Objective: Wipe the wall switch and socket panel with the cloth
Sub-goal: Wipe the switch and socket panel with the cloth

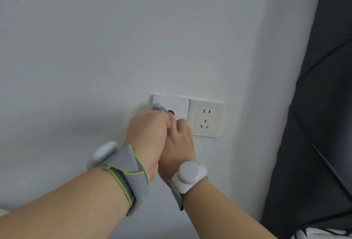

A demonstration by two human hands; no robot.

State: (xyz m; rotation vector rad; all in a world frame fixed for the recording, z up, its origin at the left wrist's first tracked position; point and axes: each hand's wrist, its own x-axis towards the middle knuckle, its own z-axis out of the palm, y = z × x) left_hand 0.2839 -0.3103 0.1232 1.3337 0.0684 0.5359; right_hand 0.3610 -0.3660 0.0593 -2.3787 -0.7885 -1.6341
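A white switch plate (177,103) with a small red dot is fixed to the pale wall, and a white socket panel (207,118) adjoins it on the right. My left hand (150,134) is closed around a small blue-and-white cloth (159,108), pressing it against the left part of the switch plate. My right hand (180,143) lies just under and behind the left one, fingers against the lower part of the switch plate; what it holds is hidden. Both wrists wear grey bands with white round sensors.
A dark grey padded surface (322,124) runs down the right side, close to the socket panel. The pale wall (114,38) spreads above and to the left.
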